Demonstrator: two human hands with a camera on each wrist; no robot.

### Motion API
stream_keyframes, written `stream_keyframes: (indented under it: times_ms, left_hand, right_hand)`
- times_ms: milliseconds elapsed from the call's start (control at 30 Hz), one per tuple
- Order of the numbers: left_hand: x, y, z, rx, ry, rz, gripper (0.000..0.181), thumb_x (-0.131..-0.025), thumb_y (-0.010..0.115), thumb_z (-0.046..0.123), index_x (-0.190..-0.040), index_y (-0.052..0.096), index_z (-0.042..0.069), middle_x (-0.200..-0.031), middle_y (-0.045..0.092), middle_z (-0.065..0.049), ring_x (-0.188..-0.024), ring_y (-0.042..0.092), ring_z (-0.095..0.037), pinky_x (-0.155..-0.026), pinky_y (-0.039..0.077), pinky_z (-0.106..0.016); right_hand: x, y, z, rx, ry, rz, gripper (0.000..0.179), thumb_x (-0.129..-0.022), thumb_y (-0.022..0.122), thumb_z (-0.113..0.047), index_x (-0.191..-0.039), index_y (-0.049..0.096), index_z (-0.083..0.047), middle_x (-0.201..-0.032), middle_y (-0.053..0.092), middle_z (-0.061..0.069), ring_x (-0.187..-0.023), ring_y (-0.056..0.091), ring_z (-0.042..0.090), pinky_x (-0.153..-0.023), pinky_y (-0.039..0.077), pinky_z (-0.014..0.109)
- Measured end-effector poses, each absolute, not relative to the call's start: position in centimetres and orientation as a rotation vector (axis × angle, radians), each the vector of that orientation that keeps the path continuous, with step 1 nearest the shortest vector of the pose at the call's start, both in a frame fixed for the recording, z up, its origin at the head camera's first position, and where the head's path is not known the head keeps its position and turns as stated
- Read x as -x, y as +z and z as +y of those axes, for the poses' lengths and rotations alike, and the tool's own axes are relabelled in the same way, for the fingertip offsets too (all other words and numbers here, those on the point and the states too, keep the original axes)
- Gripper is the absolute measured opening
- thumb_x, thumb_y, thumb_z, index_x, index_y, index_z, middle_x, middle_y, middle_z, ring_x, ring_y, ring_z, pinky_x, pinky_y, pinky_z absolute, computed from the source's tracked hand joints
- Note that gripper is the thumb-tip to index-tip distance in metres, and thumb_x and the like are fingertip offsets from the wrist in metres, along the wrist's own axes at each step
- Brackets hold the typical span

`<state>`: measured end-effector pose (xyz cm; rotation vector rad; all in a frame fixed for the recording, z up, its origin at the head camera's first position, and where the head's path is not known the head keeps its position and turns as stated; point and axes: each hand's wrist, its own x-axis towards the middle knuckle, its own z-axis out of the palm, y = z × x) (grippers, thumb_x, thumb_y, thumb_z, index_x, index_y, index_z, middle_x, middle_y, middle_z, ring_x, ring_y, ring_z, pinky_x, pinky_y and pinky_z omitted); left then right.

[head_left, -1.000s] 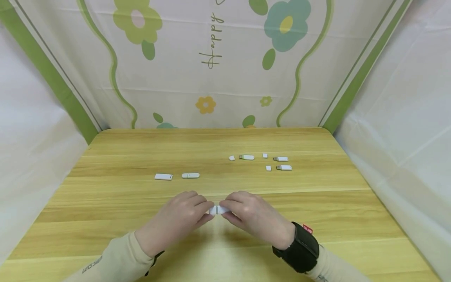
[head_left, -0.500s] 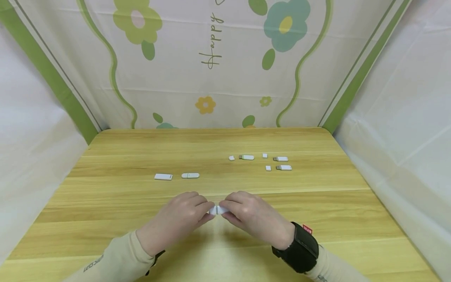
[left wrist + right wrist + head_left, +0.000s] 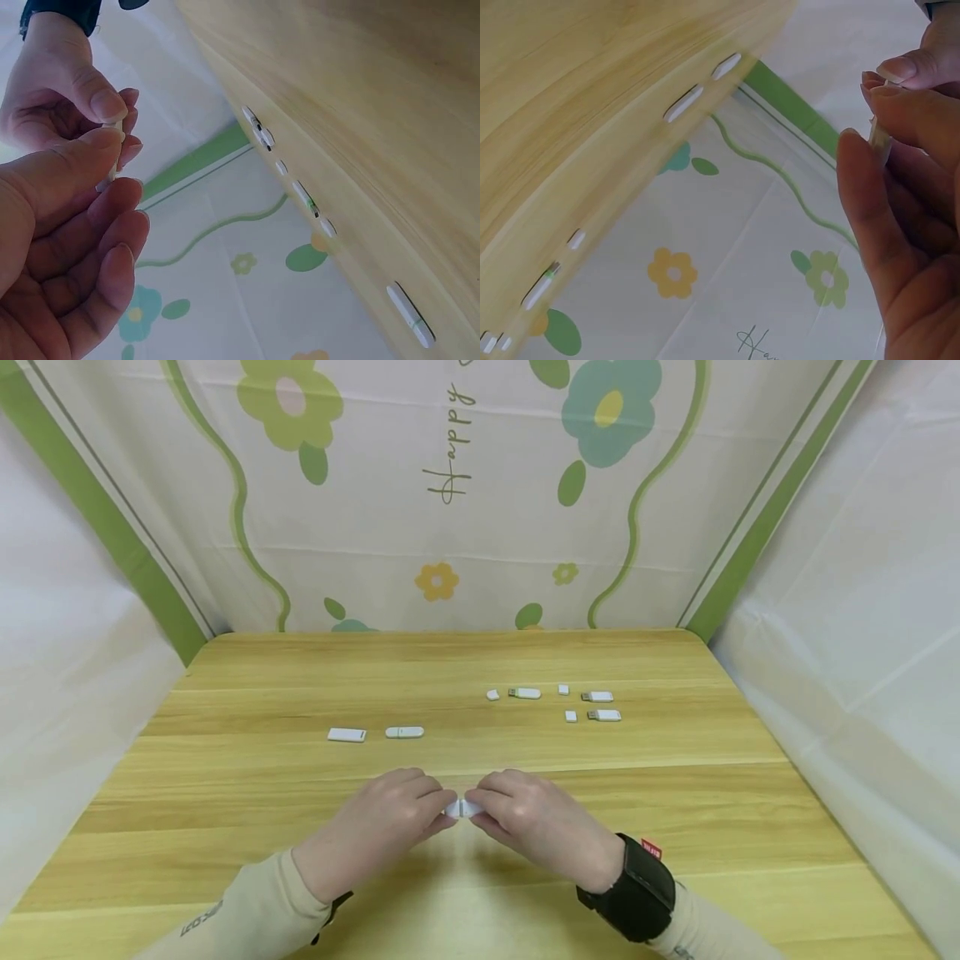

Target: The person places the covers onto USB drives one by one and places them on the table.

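Note:
A small white USB stick [image 3: 461,808] with a grey band across it is held just above the table, near its front. My left hand [image 3: 386,818] pinches one end between thumb and fingers. The other end is pinched by my right hand [image 3: 536,822], so the fingertips of both hands almost meet. Seen from the left wrist, a thin edge of the white stick [image 3: 112,161] shows between the fingers. Fingers cover both ends of it. Beyond the left hand lie a white USB stick [image 3: 347,736] and a rounded, capped one with a green line [image 3: 405,732].
Farther back on the wooden table [image 3: 262,810] lies an uncapped USB stick with green trim [image 3: 525,693], a white cap [image 3: 492,695] beside it. To its right are two more uncapped sticks [image 3: 597,697] with small square caps [image 3: 572,717]. A flowered cloth [image 3: 360,527] hangs behind.
My right hand has edged slightly left towards my left hand, and a little less of the held USB stick shows. The things on the table have not moved.

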<state>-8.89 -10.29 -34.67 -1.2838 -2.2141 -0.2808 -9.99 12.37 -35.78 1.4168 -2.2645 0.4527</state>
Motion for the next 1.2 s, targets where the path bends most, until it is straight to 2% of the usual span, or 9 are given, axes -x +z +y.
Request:
stream_keyframes:
  times_ms: [367,567,967,1200]
  left_hand:
    - [9.1,-34.8,-10.3,1.314,-0.294,-2.215,0.022,-0.072,0.088,0.013,-0.080,0.069,0.004,-0.074,0.064,0.001,-0.065,0.056,-0.011,-0.059,0.048,-0.018]
    - [9.3,-34.7,-10.2,1.306,-0.327,-2.224,0.022,-0.071,0.089,0.009,-0.083,0.071,0.003,-0.076,0.065,0.000,-0.067,0.058,-0.011,-0.061,0.049,-0.018]
    - [9.8,-34.6,-10.1,1.331,-0.342,-2.174,0.022,-0.068,0.088,0.004,-0.080,0.069,0.004,-0.072,0.063,0.001,-0.064,0.056,-0.011,-0.059,0.048,-0.016]
    - [10.0,-34.5,-10.0,1.332,-0.337,-2.210,0.019,-0.069,0.087,0.004,-0.079,0.071,0.005,-0.070,0.063,0.003,-0.063,0.056,-0.009,-0.058,0.047,-0.015]
  right_hand:
    - [10.0,-35.4,11.9,-1.420,0.361,-2.238,0.017,-0.080,0.083,-0.010,-0.093,0.073,-0.005,-0.085,0.066,0.000,-0.075,0.062,0.008,-0.069,0.050,0.012]
    - [10.0,-35.2,11.9,-1.400,0.357,-2.212,0.017,-0.079,0.084,-0.008,-0.092,0.074,-0.003,-0.085,0.066,0.001,-0.075,0.062,0.009,-0.070,0.051,0.013]
    - [10.0,-35.0,11.8,-1.376,0.333,-2.208,0.018,-0.078,0.084,-0.008,-0.092,0.074,-0.003,-0.085,0.066,0.001,-0.076,0.063,0.010,-0.070,0.052,0.015]
    - [10.0,-35.1,11.7,-1.377,0.369,-2.257,0.017,-0.079,0.084,-0.010,-0.092,0.075,-0.004,-0.083,0.066,0.000,-0.073,0.061,0.008,-0.068,0.051,0.013]
